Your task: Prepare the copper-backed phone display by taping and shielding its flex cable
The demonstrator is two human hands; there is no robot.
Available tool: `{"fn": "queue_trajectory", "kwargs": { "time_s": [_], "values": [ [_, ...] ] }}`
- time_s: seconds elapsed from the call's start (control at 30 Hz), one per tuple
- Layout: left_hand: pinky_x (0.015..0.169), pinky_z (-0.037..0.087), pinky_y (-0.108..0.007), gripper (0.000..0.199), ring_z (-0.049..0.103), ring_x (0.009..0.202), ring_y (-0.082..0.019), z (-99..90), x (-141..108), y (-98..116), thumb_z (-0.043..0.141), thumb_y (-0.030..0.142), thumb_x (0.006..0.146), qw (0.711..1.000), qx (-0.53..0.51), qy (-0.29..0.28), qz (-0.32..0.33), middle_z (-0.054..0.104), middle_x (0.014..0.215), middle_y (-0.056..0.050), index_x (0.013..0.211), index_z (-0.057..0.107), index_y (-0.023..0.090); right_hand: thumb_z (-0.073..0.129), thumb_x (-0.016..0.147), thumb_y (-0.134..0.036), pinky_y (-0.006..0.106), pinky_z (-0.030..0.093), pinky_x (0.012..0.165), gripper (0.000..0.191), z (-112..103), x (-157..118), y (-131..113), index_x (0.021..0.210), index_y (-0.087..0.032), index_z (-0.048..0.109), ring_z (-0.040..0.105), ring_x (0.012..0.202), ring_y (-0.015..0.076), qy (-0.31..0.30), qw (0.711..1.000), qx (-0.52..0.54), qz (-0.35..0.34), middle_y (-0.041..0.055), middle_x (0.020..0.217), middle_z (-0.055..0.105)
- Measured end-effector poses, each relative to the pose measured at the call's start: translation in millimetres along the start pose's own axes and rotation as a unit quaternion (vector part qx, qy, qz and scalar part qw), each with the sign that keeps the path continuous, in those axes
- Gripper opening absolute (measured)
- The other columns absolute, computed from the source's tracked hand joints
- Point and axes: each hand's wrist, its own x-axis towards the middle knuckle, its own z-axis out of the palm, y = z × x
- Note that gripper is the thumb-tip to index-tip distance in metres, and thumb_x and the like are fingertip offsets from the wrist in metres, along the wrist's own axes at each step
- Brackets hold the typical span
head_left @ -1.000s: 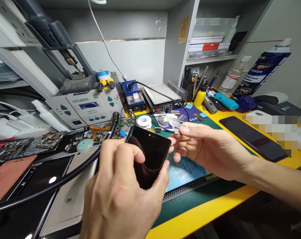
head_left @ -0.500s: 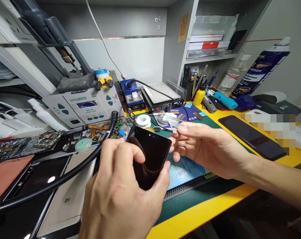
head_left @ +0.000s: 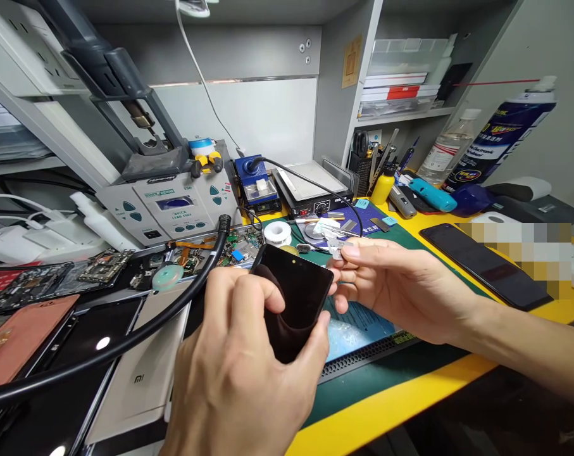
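A black smartphone [head_left: 299, 288] is held tilted at the centre of the view, its dark glossy face showing. My left hand [head_left: 249, 354] grips it, with the thumb along the right edge and bent fingers over the left side. To its right, my right hand [head_left: 391, 278] pinches a small clear plastic piece [head_left: 336, 247] between thumb and index finger. The other fingers of that hand are curled beside the phone's upper right edge. Below both hands lies a blue mat [head_left: 357, 329] on the green work surface [head_left: 348, 386].
A thick black hose [head_left: 163, 326] crosses the left side over a gold phone back [head_left: 135, 373]. Behind stand a hot-air station [head_left: 173, 206], a solder spool [head_left: 277, 233] and a heating plate [head_left: 310, 183]. Another black phone [head_left: 481, 263] lies at the right.
The whole scene has shifted slightly right and down in the view. Both hands keep their holds, and the phone and clear piece look nearly unchanged in relation to each other.
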Motion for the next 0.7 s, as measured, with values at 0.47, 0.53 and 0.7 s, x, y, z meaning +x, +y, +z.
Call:
{"fn": "queue_trajectory", "kwargs": {
  "time_s": [0.47,0.53,0.7],
  "values": [
    [0.045,0.039,-0.029,0.031,0.056,0.061,-0.016,-2.1,-3.4,-0.1,0.072,0.034,0.073,0.999,0.011,0.023,0.031,0.047,0.083,0.000,0.084,0.045,0.024,0.062,0.090,-0.018,0.028,0.056,0.064,0.014,-1.5,0.1,0.9,0.081,-0.011,0.071,0.063,0.069,0.0140,-0.031,0.999,0.018,0.004,0.0049,0.078,0.066],
    [0.044,0.039,-0.029,0.030,0.057,0.061,-0.016,-1.7,-3.3,0.0,0.071,0.035,0.074,0.999,0.023,0.029,0.033,0.048,0.082,0.000,0.085,0.045,0.024,0.062,0.090,-0.018,0.028,0.056,0.065,0.014,-2.2,0.3,1.1,0.081,-0.011,0.072,0.063,0.069,0.0140,-0.032,0.999,0.018,0.005,0.0048,0.079,0.067],
    [0.043,0.040,-0.029,0.031,0.058,0.060,-0.016,-1.6,-3.1,0.9,0.071,0.035,0.074,0.998,0.036,0.036,0.042,0.050,0.084,-0.001,0.086,0.044,0.025,0.061,0.091,-0.018,0.028,0.056,0.066,0.015,-2.9,1.2,1.2,0.083,-0.011,0.072,0.063,0.069,0.0136,-0.039,0.999,0.021,0.006,0.0045,0.079,0.067]
  ]
}}
